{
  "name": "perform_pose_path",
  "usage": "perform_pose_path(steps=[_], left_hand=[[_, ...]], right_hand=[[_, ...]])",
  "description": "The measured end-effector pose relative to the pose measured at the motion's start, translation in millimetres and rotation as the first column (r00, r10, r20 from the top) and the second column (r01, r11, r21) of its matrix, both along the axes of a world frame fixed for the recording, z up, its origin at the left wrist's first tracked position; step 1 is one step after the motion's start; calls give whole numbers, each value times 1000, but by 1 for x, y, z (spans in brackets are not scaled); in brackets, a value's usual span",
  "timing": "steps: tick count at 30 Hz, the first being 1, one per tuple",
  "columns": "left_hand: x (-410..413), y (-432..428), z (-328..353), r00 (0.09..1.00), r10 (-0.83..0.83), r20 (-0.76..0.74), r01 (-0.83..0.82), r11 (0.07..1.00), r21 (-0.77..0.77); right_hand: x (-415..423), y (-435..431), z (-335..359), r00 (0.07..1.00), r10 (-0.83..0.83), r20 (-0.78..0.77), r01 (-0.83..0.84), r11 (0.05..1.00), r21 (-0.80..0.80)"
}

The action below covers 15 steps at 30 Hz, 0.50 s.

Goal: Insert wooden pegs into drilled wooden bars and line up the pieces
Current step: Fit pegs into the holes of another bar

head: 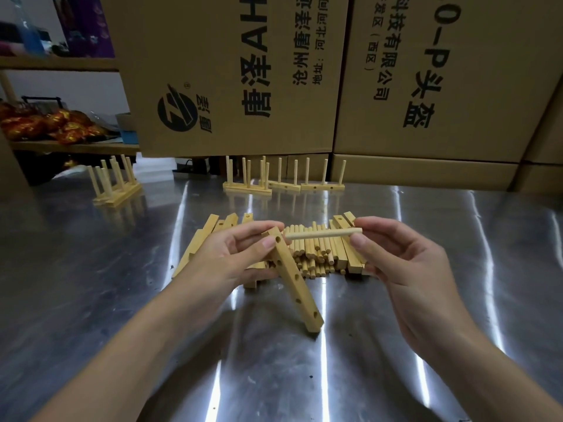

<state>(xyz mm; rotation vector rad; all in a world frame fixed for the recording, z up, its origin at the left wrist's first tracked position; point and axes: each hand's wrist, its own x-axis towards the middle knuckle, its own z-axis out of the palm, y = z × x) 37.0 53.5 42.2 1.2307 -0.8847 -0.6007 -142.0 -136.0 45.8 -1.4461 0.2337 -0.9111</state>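
Peg [323, 233], pinched in the right hand [405, 269], points to 9 o'clock at the top hole of the bar [297, 292]; left hand [231, 257] grips it over the desk [304, 376]. A skewed entry could jam.

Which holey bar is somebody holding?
The slanted bar in the left hand; the other loose bars lie in the pile behind it.

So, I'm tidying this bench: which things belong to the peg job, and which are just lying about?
Job: bar in left hand, peg in right hand, loose pile, pegged bars.
Lying about: boxes, foil packets, bottle.
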Motion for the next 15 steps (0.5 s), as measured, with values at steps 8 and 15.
perform_pose_path(steps=[8, 15], left_hand=[[-4, 2, 4, 996, -74, -47, 74, 997, -6], [-4, 3, 8, 990, -113, -80, 112, 994, -18]], right_hand=[[-2, 2, 2, 999, -1, 45, 3, 999, -39], [-2, 1, 1, 1000, -5, 28, 6, 999, -36]])
